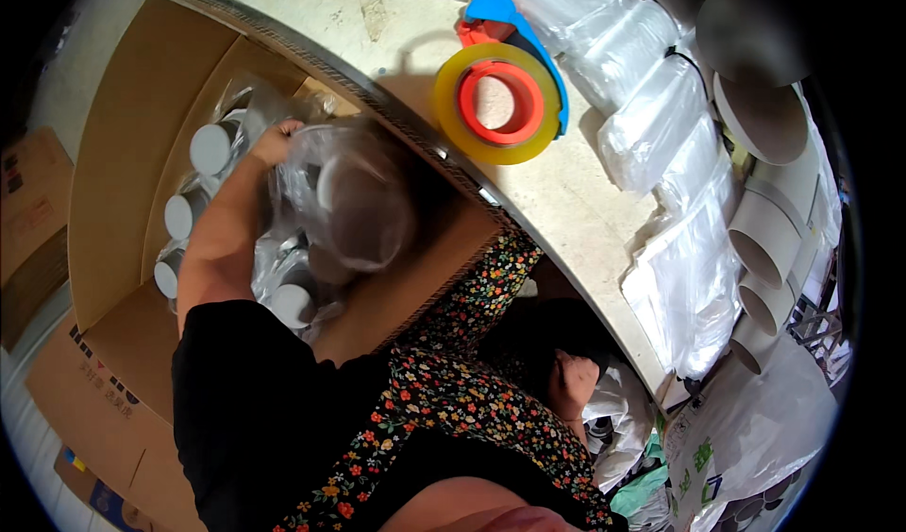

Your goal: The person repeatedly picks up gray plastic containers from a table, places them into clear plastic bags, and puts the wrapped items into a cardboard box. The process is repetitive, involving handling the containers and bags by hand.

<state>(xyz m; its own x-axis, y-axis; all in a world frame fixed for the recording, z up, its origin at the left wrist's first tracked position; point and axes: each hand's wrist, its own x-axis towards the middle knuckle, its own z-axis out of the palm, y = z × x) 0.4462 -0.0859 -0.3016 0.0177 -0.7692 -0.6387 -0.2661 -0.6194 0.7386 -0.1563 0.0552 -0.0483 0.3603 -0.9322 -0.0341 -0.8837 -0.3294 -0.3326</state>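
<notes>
My left hand, arm stretched into an open cardboard box, is closed on the gathered end of a clear plastic bag. A grey cylinder with a pale round end shows blurred inside that bag. Around it in the box stand several more bagged grey cylinders, among them one at the left and one nearer me. Low beside my lap, my right hand is curled into a fist near a white plastic bag; whatever its fingers hold, if anything, is hidden.
A pale table borders the box on the right. On it lie a tape dispenser with a wide yellow roll and a row of folded clear plastic bags. Grey tubes are stacked at the far right. More cardboard lies at left.
</notes>
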